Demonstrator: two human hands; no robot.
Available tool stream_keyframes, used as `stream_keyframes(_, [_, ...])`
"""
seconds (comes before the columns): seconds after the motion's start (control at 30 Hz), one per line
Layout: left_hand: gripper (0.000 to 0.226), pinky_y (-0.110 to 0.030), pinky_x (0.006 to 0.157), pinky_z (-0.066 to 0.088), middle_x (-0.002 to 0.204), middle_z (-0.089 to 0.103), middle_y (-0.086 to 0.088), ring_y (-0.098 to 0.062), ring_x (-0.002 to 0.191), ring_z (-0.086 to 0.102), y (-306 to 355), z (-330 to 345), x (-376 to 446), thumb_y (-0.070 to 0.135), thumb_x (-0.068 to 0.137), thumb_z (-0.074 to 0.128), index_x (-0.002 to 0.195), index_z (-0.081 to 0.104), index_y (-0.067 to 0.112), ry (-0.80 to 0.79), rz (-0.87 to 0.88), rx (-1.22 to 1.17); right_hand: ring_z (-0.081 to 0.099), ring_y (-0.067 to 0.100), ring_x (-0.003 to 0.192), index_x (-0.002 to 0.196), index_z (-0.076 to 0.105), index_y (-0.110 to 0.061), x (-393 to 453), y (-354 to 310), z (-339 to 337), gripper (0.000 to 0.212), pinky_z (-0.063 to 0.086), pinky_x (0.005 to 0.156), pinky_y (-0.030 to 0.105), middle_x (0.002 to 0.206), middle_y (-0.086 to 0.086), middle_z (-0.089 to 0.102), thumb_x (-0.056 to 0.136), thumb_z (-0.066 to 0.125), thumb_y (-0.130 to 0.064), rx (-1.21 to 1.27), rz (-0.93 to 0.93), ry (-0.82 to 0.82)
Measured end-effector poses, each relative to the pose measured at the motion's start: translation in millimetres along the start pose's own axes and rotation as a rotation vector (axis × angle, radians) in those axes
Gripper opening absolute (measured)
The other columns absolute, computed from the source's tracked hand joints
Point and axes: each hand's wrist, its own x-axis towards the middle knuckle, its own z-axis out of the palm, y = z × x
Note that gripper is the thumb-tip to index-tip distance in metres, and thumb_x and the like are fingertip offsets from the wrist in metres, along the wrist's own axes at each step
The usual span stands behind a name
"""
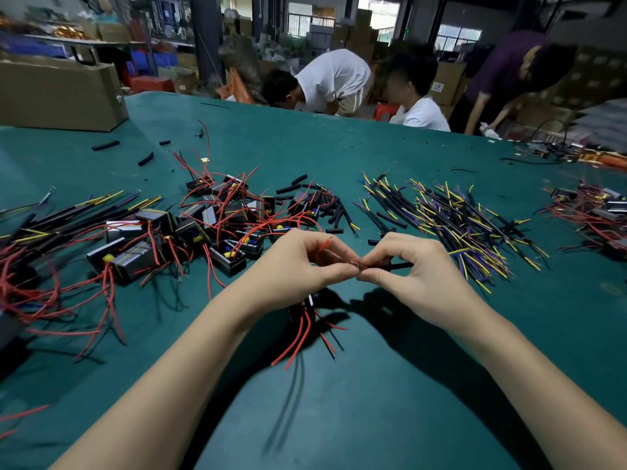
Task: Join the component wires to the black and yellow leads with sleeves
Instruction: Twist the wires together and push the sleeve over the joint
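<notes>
While a component [303,308] is dangling under the left hand [298,266], both hands are meeting at the centre of a green table [390,385]. The left hand is pinching a red wire [324,245]; the right hand [407,269] is pinching a black lead [398,265] lying level, pointing from nine toward three o'clock. Bare strands seem to be getting twisted together, no sleeve over them yet. Unjoined components [217,218] are piling at ten o'clock, leads [451,218] at two o'clock, so much work appears left.
</notes>
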Motion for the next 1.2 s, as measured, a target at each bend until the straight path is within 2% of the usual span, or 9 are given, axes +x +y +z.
stream_keyframes(0.13, [0.013, -0.031, 0.079, 0.052, 0.080, 0.072, -0.004, -0.014, 0.077, 0.065, -2.4, 6.6, -0.6, 0.004, 0.080, 0.071, 0.085, 0.071, 0.017, 0.074, 0.110, 0.118, 0.061, 0.018, 0.075, 0.075, 0.073, -0.024, -0.2, 4.6, 0.9, 0.013, 0.044, 0.072, 0.026, 0.074, -0.002, 0.070, 0.075, 0.078, -0.012, 0.147, 0.126, 0.011])
stream_keyframes(0.2, [0.014, -0.031, 0.079, 0.051, 0.079, 0.072, -0.003, -0.015, 0.078, 0.066, -3.7, 8.1, -0.3, 0.002, 0.080, 0.071, 0.083, 0.072, 0.015, 0.133, 0.140, 0.104, 0.063, 0.018, 0.075, 0.077, 0.074, -0.022, 0.5, 5.3, 1.0, 0.010, 0.046, 0.073, 0.026, 0.076, -0.002, 0.072, 0.077, 0.076, -0.013, 0.191, 0.151, -0.012])
stream_keyframes(0.3, [0.014, -0.027, 0.078, 0.051, 0.078, 0.073, 0.001, -0.013, 0.077, 0.066, -5.5, 11.3, 1.4, 0.002, 0.079, 0.071, 0.082, 0.073, 0.015, 0.172, 0.128, 0.097, 0.065, 0.007, 0.073, 0.079, 0.073, -0.020, -0.3, 5.0, 2.3, 0.010, 0.048, 0.073, 0.016, 0.077, -0.005, 0.072, 0.081, 0.073, -0.011, 0.216, 0.137, 0.007])
stream_keyframes(0.47, [0.001, -0.033, 0.077, 0.052, 0.075, 0.073, 0.002, -0.016, 0.075, 0.067, -7.4, 12.6, 3.1, 0.015, 0.080, 0.076, 0.079, 0.074, 0.016, 0.172, 0.103, 0.086, 0.064, 0.007, 0.073, 0.077, 0.072, -0.016, -2.2, 4.1, 8.9, 0.007, 0.049, 0.074, 0.018, 0.072, -0.006, 0.069, 0.083, 0.071, -0.011, 0.083, 0.063, 0.103])
stream_keyframes(0.57, [0.010, -0.037, 0.073, 0.052, 0.072, 0.072, 0.000, -0.021, 0.072, 0.066, -7.3, 11.7, 2.7, 0.025, 0.080, 0.076, 0.078, 0.076, 0.015, 0.177, 0.126, 0.074, 0.062, 0.008, 0.072, 0.076, 0.071, -0.015, -2.3, 5.0, 8.8, 0.009, 0.047, 0.071, 0.020, 0.071, -0.006, 0.068, 0.084, 0.071, -0.012, 0.034, 0.033, 0.097])
stream_keyframes(0.73, [0.008, -0.035, 0.074, 0.052, 0.073, 0.072, 0.003, -0.013, 0.070, 0.065, -11.2, 14.5, 2.3, 0.024, 0.080, 0.076, 0.079, 0.075, 0.016, 0.182, 0.110, 0.115, 0.051, 0.000, 0.059, 0.070, 0.068, -0.014, -3.5, 5.6, 10.6, 0.015, 0.036, 0.060, 0.013, 0.061, -0.014, 0.060, 0.085, 0.069, -0.009, 0.240, 0.179, 0.045])
stream_keyframes(0.87, [0.006, -0.039, 0.076, 0.053, 0.075, 0.071, 0.007, -0.011, 0.076, 0.066, -14.8, 14.1, 3.0, 0.032, 0.079, 0.075, 0.077, 0.073, 0.026, 0.145, 0.052, 0.181, 0.054, 0.007, 0.067, 0.066, 0.066, -0.014, -2.8, 3.0, 9.5, 0.018, 0.042, 0.070, 0.027, 0.065, -0.007, 0.061, 0.083, 0.069, -0.008, 0.077, 0.111, 0.045])
stream_keyframes(1.03, [0.008, -0.037, 0.078, 0.052, 0.077, 0.069, 0.011, -0.009, 0.080, 0.065, -15.0, 16.4, 0.3, 0.035, 0.080, 0.071, 0.078, 0.070, 0.027, 0.069, 0.107, 0.299, 0.047, 0.004, 0.057, 0.069, 0.061, -0.003, -2.8, 4.8, 3.3, 0.019, 0.036, 0.055, 0.014, 0.061, -0.003, 0.057, 0.088, 0.063, -0.005, 0.324, 0.238, -0.123])
stream_keyframes(1.2, [0.018, -0.038, 0.076, 0.052, 0.074, 0.069, 0.006, -0.011, 0.076, 0.065, -9.1, 15.3, -0.5, 0.037, 0.076, 0.062, 0.074, 0.068, 0.020, 0.110, 0.106, 0.186, 0.054, 0.005, 0.063, 0.072, 0.063, -0.013, -4.9, 5.7, 12.6, 0.018, 0.043, 0.064, 0.015, 0.066, -0.008, 0.061, 0.089, 0.064, -0.007, 0.331, 0.092, 0.022])
